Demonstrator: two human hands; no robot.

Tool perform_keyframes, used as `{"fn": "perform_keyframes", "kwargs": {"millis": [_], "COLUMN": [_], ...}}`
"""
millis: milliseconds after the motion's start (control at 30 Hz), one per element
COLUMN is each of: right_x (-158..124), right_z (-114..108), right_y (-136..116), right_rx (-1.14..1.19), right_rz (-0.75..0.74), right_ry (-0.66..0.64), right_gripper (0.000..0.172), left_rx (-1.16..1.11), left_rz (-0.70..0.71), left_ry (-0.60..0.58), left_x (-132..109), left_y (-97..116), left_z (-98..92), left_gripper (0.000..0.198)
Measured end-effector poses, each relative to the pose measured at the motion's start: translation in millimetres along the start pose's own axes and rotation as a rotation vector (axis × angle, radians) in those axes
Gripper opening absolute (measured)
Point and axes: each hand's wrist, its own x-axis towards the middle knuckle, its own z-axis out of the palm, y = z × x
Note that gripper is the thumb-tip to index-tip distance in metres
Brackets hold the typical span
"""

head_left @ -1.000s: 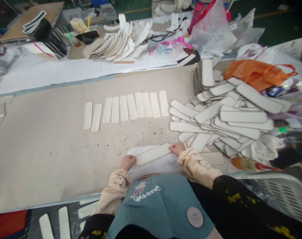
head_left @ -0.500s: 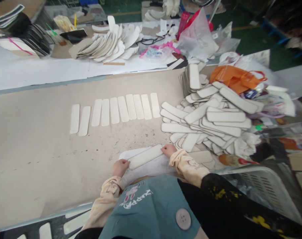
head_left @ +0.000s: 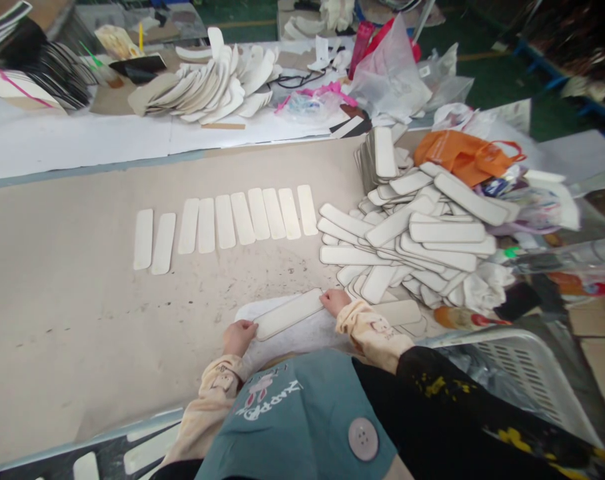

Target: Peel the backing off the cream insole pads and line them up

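As you look down at the table point(head_left: 57, 320), its brown paper covering is bare at your far left. Further in, a row of pale strips point(head_left: 222, 223) lies flat and side by side, the two leftmost set a little apart from the rest.

Nearer to you, your left hand point(head_left: 239, 335) sits close to your body with its fingers curled in, pinching the left end of the pale strip point(head_left: 288, 313). That strip runs between your two hands, slanting up towards the right. It is over a white sheet point(head_left: 307, 337) that is spread on the table just in front of your chest. I cannot tell whether the strip rests on the sheet or is raised just off it.

Your right hand point(head_left: 335, 301) holds the strip's right end, fingers drawn together on it, with the cream cuff point(head_left: 365, 327) just behind.

To the right of that hand is a loose heap of strips point(head_left: 422, 233), piled across one another at all angles and reaching almost to your wrist. At the back of the heap, an upright stack point(head_left: 377, 157) stands on edge. Behind and to the right of it lies a crumpled orange bag point(head_left: 462, 153). At your lower right, a grey slotted crate point(head_left: 522, 380) sits beside the table edge.
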Motion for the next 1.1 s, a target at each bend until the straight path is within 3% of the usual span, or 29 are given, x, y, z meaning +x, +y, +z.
{"fn": "perform_keyframes", "kwargs": {"millis": [433, 1100], "right_x": [1.4, 1.5], "right_z": [5.3, 8.6], "right_y": [1.5, 0.9], "right_rx": [-0.021, -0.052], "right_rz": [-0.016, -0.005], "right_ry": [0.031, 0.045], "right_gripper": [0.034, 0.034], "left_rx": [0.031, -0.009], "left_rz": [0.006, -0.026], "left_ry": [0.029, 0.012], "left_x": [3.0, 1.9], "left_y": [-5.8, -1.4], "left_z": [8.4, 5.4], "left_gripper": [0.027, 0.023]}}
